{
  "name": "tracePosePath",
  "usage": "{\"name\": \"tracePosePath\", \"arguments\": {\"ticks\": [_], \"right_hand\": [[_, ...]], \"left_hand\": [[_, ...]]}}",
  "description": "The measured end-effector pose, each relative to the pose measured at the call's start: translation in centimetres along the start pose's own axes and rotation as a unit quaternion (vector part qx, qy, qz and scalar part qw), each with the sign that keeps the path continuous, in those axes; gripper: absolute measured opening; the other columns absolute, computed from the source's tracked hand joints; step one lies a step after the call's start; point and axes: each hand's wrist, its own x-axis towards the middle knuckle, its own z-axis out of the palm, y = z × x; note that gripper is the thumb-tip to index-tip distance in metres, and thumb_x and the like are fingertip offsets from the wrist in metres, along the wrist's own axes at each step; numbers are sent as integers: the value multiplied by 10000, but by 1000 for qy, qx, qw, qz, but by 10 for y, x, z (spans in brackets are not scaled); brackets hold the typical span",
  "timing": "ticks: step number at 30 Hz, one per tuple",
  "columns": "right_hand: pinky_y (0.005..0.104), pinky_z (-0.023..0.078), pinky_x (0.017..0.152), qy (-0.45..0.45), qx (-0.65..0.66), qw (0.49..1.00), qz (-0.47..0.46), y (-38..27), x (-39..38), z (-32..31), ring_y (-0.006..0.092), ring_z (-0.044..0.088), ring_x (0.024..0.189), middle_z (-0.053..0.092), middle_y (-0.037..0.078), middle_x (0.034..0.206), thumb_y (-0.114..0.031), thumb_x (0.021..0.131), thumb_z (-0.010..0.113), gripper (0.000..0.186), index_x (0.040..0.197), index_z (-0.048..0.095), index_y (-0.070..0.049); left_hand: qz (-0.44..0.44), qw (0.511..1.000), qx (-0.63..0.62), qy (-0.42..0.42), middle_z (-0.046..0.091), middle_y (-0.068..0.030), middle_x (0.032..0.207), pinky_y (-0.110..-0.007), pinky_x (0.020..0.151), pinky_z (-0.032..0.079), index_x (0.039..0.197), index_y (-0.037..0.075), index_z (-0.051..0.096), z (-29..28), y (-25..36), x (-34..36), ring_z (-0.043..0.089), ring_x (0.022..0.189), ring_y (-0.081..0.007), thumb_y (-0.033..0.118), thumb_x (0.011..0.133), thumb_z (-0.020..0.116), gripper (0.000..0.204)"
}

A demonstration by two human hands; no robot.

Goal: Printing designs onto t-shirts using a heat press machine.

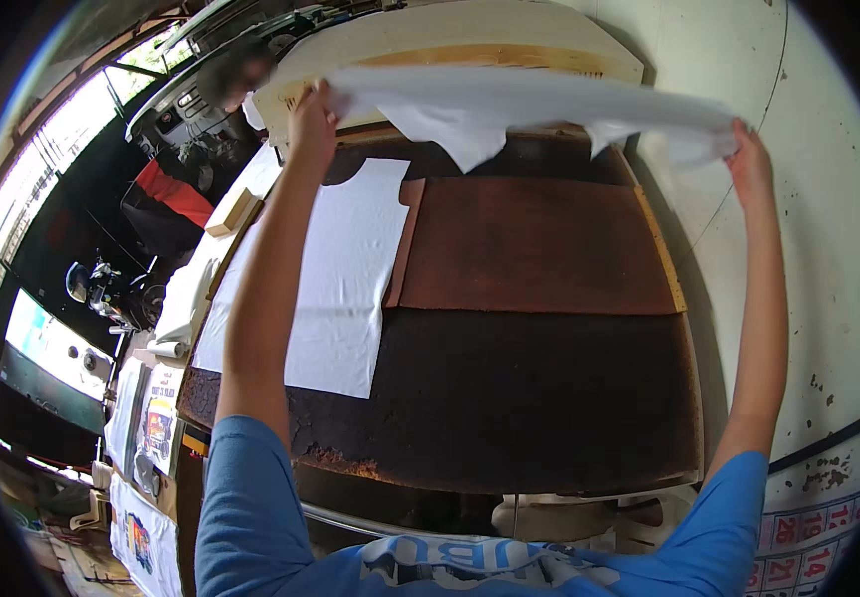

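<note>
A white piece of fabric [510, 99] is stretched between my two raised hands, above the far side of a dark-topped press. My left hand [313, 124] pinches its left end, and my right hand [746, 159] grips its right end. The cloth sags between them, blurred by motion, with loose points hanging down. Below lies a second white fabric piece [345, 289], flat on the dark surface [510, 398], cut like a shirt panel with a curved neckline. Beside it rests a reddish-brown rectangular sheet [539, 244]. My left forearm hides part of the flat panel.
A cream metal hood [460, 35] rises behind the dark surface. Printed white shirts [156, 428] lie on a side table at left, near a small wooden block [234, 212]. Farther left stand a motorcycle [111, 294] and another person [241, 75]. A pale wall [828, 249] borders the right.
</note>
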Motion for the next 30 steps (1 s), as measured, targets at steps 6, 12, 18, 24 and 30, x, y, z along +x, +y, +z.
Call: {"name": "tracePosePath", "arguments": {"ticks": [6, 12, 18, 24, 30], "right_hand": [[234, 413, 581, 31, -118, 985, 124, 128, -43, -38, 98, 518, 678, 564, 11, 770, -234, 804, 574, 218, 930, 570, -57], [246, 305, 457, 82, -178, 963, 183, 222, -111, -74, 56, 382, 502, 447, -44, 561, -170, 786, 587, 171, 689, 567, -31], [298, 284, 457, 37, -338, 919, 199, 242, -160, -110, 87, 346, 509, 397, -12, 537, -187, 723, 641, 292, 570, 464, -14], [307, 423, 560, -88, -418, 869, 250, 218, -220, -126, 164, 550, 594, 577, 101, 636, -170, 670, 642, 221, 754, 599, 31], [309, 314, 474, 34, -510, 850, 123, 169, -259, -137, 131, 345, 498, 367, 67, 518, -122, 749, 584, 263, 609, 407, 14]], "left_hand": [[-180, 966, 178, 50, 520, -7, 696, -234, 465, 401, 814, 87, 542, -42, -126, -75, 498, 562, -100, 231, 815, 541, 144], [-372, 895, 214, 120, 512, -16, 674, -260, 483, 408, 812, 54, 575, -77, -206, -162, 486, 565, -114, 217, 778, 553, 168], [-354, 845, 400, 16, 543, -61, 692, -289, 552, 433, 910, 9, 571, -114, -213, -225, 519, 583, -147, 243, 766, 563, 275], [-155, 828, 537, -43, 512, -125, 645, -391, 615, 398, 1071, -2, 424, -97, -176, -295, 537, 658, -285, 176, 758, 556, 384], [-124, 829, 542, -57, 398, -110, 513, -320, 513, 367, 1059, 99, 473, -64, -98, -322, 415, 474, -202, 91, 841, 477, 219]]}}
